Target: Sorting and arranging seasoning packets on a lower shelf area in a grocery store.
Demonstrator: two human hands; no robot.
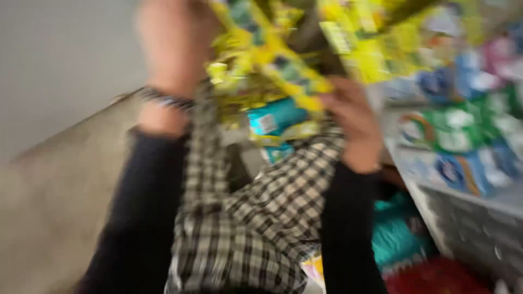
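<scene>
Dark-sleeved forearms rise past a checked cloth point(256, 218) to the left hand point(169, 49) and right hand point(351, 128), both apparently closed, though blur hides the fingers, on a strip of yellow packets point(283, 60) slanting overhead from upper left toward the right-hand shelves point(463, 185).
</scene>
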